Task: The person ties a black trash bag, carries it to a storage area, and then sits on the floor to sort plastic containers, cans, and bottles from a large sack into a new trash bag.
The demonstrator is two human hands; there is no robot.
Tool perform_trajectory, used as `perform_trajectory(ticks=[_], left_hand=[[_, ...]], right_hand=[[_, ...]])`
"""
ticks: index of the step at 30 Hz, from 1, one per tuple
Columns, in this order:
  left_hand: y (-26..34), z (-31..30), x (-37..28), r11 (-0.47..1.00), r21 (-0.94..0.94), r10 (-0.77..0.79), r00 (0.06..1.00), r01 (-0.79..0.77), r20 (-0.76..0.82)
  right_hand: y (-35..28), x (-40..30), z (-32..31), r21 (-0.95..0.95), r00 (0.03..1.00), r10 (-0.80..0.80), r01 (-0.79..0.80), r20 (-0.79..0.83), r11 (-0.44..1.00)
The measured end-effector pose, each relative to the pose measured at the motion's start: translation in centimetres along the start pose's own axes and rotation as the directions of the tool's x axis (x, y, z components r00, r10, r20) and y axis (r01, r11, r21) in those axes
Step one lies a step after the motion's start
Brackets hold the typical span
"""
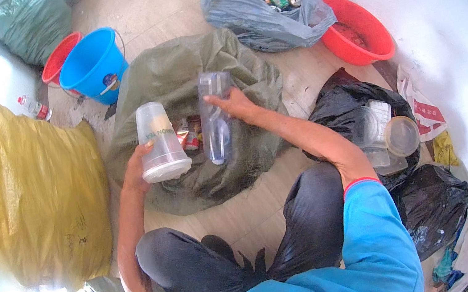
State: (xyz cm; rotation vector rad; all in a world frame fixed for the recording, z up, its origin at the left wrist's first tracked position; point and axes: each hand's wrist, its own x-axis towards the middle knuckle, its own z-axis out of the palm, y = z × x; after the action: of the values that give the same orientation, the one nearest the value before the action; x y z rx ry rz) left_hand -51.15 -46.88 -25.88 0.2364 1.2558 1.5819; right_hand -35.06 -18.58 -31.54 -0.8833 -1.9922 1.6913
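My left hand (138,165) is closed around a clear plastic drink cup (161,144) with green print, held with its wide lidded end towards me. To the right of it, my right hand (233,103) grips a long clear plastic container (214,119); its exact kind is hard to tell. Both are held over a large olive-green woven sack (173,65) with its mouth open. Between the two hands, red and white packaging (189,139) shows inside the sack.
A full yellow sack (30,191) stands left, near a plastic bottle (35,107), a blue bucket (90,65) and a red bucket (62,54). Ahead are a grey bag (240,23) of cans and a red basin (357,30). Black bags (432,205) lie right, one holding clear plastic containers (401,136).
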Motion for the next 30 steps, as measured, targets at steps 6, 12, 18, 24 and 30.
perform_trajectory(ticks=[6,12,18,24,30], left_hand=[[1.5,3.1,0.5,0.980,0.196,-0.041,0.999,0.034,0.033],[4.0,5.2,0.7,0.953,0.304,-0.022,0.993,-0.014,0.116],[7.6,14.2,0.8,0.722,0.692,0.043,0.999,-0.024,-0.011],[1.3,23.4,5.7,0.595,0.716,0.121,0.921,-0.366,0.370],[-1.9,11.3,4.7,0.406,0.900,-0.009,0.984,-0.160,0.179]], right_hand=[[-1.3,0.6,-2.0,-0.271,0.944,0.312,-0.273,0.112,0.923],[-10.3,-2.2,-2.0,-0.036,0.936,0.121,-0.116,0.330,0.993],[-11.2,-2.4,1.4,0.431,0.922,-0.089,-0.089,0.376,0.898],[-3.8,-7.4,-18.7,0.162,0.930,-0.362,0.367,-0.062,0.916],[2.2,-22.6,-36.9,0.142,0.719,0.055,0.061,-0.692,0.988]])
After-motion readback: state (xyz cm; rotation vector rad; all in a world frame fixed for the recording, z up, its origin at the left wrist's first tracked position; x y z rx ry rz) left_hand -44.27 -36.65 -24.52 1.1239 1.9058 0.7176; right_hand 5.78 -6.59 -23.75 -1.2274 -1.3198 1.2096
